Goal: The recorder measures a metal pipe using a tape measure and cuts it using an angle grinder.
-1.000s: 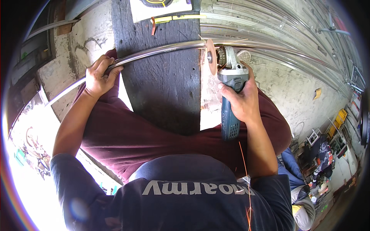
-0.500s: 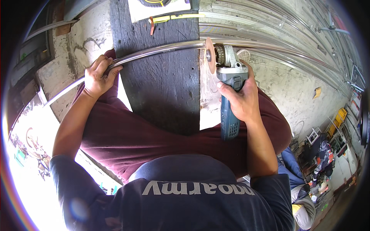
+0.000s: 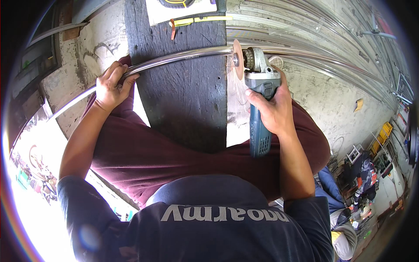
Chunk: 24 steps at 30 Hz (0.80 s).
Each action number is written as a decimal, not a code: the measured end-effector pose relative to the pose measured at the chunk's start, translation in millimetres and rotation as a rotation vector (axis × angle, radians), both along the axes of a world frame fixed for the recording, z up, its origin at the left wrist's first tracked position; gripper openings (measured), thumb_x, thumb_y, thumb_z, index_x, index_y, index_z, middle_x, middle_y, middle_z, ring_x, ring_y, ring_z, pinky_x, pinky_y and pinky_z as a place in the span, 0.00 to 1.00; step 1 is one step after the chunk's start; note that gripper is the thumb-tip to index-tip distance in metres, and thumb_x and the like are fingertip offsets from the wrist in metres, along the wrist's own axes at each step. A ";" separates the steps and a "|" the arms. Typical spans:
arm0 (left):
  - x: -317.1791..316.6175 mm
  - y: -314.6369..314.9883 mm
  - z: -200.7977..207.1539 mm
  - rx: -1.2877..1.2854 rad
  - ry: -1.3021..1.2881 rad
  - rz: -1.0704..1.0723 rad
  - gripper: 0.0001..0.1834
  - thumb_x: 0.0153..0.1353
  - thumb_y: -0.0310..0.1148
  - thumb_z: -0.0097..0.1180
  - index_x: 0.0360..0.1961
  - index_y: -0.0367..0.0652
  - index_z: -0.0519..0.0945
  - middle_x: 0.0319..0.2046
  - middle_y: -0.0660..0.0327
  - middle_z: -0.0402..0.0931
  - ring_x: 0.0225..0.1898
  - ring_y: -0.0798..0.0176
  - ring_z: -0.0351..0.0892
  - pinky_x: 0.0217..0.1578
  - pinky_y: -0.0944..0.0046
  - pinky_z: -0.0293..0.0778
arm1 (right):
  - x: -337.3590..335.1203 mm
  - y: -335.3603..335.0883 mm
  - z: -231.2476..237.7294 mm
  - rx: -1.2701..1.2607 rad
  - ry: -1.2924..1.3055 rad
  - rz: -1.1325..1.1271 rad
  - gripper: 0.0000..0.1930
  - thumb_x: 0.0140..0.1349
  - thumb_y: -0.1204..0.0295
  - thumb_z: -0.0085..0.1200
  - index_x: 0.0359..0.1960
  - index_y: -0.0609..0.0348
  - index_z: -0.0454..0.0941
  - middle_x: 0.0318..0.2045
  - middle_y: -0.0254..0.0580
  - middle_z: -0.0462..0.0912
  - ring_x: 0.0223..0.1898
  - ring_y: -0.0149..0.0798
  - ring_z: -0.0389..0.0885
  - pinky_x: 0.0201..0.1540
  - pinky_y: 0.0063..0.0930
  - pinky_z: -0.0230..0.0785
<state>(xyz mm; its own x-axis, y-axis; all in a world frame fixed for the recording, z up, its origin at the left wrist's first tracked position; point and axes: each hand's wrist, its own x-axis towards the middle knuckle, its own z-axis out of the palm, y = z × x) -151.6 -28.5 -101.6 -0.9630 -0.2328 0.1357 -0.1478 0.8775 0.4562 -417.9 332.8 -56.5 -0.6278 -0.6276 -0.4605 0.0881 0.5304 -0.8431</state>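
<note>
In the upper middle of the head view, a shiny steel tube (image 3: 183, 56) crosses a dark wooden plank (image 3: 183, 96). The left hand (image 3: 111, 85) grips the tube's left stretch; the right hand (image 3: 273, 107) clasps a blue angle grinder (image 3: 258, 105), its disc meeting the tube.

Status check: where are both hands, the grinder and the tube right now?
Left hand gripping metal tube on dark wooden plank. Right hand holding blue angle grinder, disc at the tube. Nothing blocking the disc.

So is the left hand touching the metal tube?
Touching. The head view shows the left hand wrapped around the metal tube, fingers curled over it.
</note>
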 end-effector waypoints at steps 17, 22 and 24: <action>4.1 8.3 -1.6 -0.172 -0.259 0.126 0.15 0.71 0.38 0.59 0.51 0.38 0.79 0.38 0.49 0.83 0.43 0.43 0.84 0.46 0.46 0.79 | -14.6 13.7 55.0 -0.257 -0.291 -0.260 0.37 0.62 0.78 0.66 0.71 0.63 0.60 0.40 0.45 0.82 0.32 0.35 0.85 0.31 0.34 0.85; -11.0 -9.9 13.9 -0.077 -0.559 0.060 0.23 0.76 0.50 0.53 0.41 0.37 0.81 0.29 0.43 0.84 0.36 0.36 0.86 0.39 0.42 0.80 | -10.9 24.9 66.8 -0.339 -0.270 -0.290 0.29 0.63 0.79 0.64 0.63 0.62 0.64 0.34 0.46 0.82 0.27 0.39 0.85 0.28 0.36 0.81; -18.3 -17.6 22.1 0.069 -0.564 0.054 0.29 0.76 0.57 0.50 0.33 0.38 0.78 0.24 0.46 0.81 0.29 0.41 0.84 0.34 0.45 0.79 | -12.6 26.5 71.2 -0.368 -0.240 -0.295 0.26 0.63 0.78 0.64 0.60 0.62 0.65 0.33 0.47 0.82 0.25 0.40 0.84 0.27 0.37 0.81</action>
